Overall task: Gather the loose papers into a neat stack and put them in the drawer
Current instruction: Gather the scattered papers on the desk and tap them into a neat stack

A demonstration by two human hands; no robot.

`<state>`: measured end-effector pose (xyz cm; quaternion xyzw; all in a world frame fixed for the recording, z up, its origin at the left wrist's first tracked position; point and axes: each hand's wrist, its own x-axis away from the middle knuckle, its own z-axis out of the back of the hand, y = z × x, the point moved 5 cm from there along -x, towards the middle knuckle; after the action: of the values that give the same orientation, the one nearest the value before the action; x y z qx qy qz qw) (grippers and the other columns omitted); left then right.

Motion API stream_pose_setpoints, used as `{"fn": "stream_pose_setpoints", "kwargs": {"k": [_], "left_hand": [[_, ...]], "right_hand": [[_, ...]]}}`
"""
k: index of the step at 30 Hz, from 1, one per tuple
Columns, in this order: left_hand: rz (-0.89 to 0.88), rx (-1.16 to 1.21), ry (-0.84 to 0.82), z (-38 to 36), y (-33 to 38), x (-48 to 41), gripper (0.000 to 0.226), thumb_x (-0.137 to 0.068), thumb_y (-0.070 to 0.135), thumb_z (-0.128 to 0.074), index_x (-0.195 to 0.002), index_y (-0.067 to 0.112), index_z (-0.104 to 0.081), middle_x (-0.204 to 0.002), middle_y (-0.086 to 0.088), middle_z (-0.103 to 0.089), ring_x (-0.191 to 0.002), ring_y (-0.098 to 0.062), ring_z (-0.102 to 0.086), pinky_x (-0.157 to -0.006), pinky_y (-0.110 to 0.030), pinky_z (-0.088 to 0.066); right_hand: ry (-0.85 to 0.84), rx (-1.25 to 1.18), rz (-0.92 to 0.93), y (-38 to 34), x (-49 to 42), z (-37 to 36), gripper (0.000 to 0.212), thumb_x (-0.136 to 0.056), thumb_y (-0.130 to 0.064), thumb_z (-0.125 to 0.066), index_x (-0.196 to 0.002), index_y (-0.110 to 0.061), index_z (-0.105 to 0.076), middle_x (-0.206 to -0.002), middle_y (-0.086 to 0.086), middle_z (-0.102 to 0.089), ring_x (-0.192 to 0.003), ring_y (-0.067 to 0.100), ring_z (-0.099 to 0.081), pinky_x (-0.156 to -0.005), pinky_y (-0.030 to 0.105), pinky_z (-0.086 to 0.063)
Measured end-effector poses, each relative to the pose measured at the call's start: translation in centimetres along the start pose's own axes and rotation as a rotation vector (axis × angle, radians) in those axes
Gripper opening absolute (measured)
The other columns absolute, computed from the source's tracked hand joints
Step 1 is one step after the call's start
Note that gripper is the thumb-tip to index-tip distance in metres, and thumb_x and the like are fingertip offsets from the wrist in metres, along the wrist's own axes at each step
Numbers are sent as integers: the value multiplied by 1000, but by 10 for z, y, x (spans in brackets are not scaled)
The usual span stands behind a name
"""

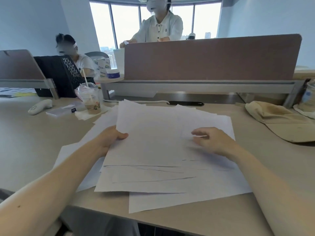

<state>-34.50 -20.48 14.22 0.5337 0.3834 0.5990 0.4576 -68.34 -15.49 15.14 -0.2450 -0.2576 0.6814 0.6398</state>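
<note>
Head view, single camera. The loose papers [170,181] lie fanned on the desk [34,142], on my side of the brown divider [204,60], corners skewed in several directions. A few sheets stick out toward the divider and others toward me.

My left hand [109,140] pinches the left edge of the top sheet [150,133], thumb on top and fingers hidden beneath. That sheet's long axis runs from me toward the divider, tilted slightly. My right hand [213,140] is over the right part of the pile with its fingers loosely extended, gripping nothing. It is blurred, so I cannot tell whether it touches the paper.

Key relation: the pile sits between the two hands, so each hand has its own side edge within easy reach. My judgement is that squaring needs both side edges pushed inward.

Material: thin, matte, white sheets, limp and slippery against each other. The desk is smooth, pale laminate.

The drawer is not visible.
</note>
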Motion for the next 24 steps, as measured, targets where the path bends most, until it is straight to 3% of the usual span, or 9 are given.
{"fn": "stream_pose_setpoints", "kwargs": {"k": [2,4,6,9,11,14,19,22,24], "left_hand": [[25,-63,28,-10,2,-4,25,-89,2,-62,-113,8,-65,-107,-17,-71,-97,-40,-68,-89,-54,-53],[50,-67,31,-25,5,-7,24,-89,1,-61,-113,1,-64,-104,-20,-70,-93,-41,-67,-83,-51,-55],[68,-62,18,-42,9,-13,23,-91,-1,-59,-113,-2,-61,-105,-22,-69,-92,-41,-67,-76,-48,-56],[64,-75,28,-64,17,-20,24,-91,-3,-58,-114,-4,-60,-108,-23,-67,-91,-39,-65,-73,-46,-54],[43,-77,8,-78,25,-24,23,-91,-2,-58,-114,-3,-61,-105,-21,-68,-87,-36,-66,-72,-42,-54],[28,-103,-47,-94,35,-25,22,-93,2,-56,-115,0,-61,-95,-15,-69,-80,-30,-66,-68,-37,-53],[-1,-98,-201,-128,38,-22,32,-92,-2,-57,-123,7,-60,-103,-12,-70,-89,-30,-67,-71,-36,-54],[-19,-94,-251,-150,35,-17,44,-86,-4,-66,-125,8,-49,-105,-12,-66,-87,-30,-66,-63,-36,-55],[-15,-65,-230,-159,30,-17,59,-81,-8,-70,-122,17,-37,-105,-10,-59,-87,-32,-64,-60,-38,-55]], "right_hand": [[114,296,-133,18,-6,11,53,-92,-53,-53,-137,-23,-51,-145,1,-50,-130,25,-48,-105,36,-37],[6,474,-231,33,-7,8,61,-94,-58,-44,-143,-22,-39,-149,7,-43,-132,31,-42,-107,42,-36],[-69,324,-210,33,-6,5,58,-96,-51,-46,-145,-22,-37,-149,7,-42,-132,29,-43,-106,40,-37],[71,-144,-195,26,-4,18,51,-92,-38,-61,-138,-20,-51,-141,6,-53,-121,23,-53,-95,32,-42],[233,-99,-291,35,-1,38,51,-90,-34,-65,-135,-12,-55,-140,9,-52,-121,27,-52,-93,32,-41],[248,14,-427,55,2,49,59,-89,-34,-65,-137,-7,-48,-143,13,-48,-124,32,-50,-98,37,-44],[270,-468,-369,64,-5,44,60,-81,-25,-76,-135,-14,-53,-134,10,-55,-110,27,-59,-97,40,-49],[175,-627,-415,68,-4,42,56,-84,-21,-75,-135,-14,-51,-125,11,-58,-107,28,-60,-89,37,-49],[102,-603,-431,69,-4,39,56,-84,-23,-75,-134,-15,-51,-123,10,-58,-105,28,-61,-91,40,-51]]}}
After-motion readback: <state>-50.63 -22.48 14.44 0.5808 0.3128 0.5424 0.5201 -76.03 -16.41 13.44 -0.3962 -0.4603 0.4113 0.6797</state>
